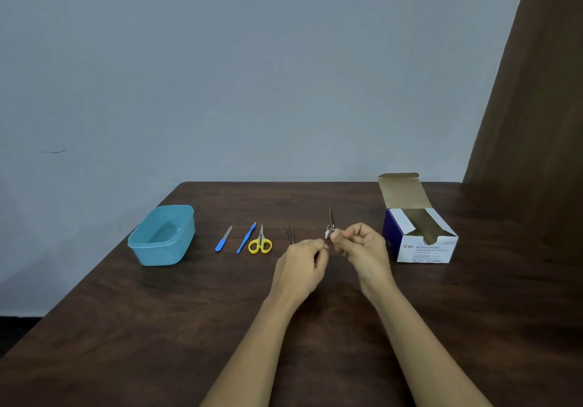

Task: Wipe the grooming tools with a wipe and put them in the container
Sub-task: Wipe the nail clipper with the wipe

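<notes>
One pinched nail clipper [329, 232] left of the "BD Alcohol Swabs" box [422, 245].

Hands [303, 258] pinching clipper [329, 232], container [148, 250] left — box [422, 249] right

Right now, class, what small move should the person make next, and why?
Probably send the right hand to the open swab box for a wipe: it and the left hand pinch the nail clipper, yet no wipe shows.
</notes>
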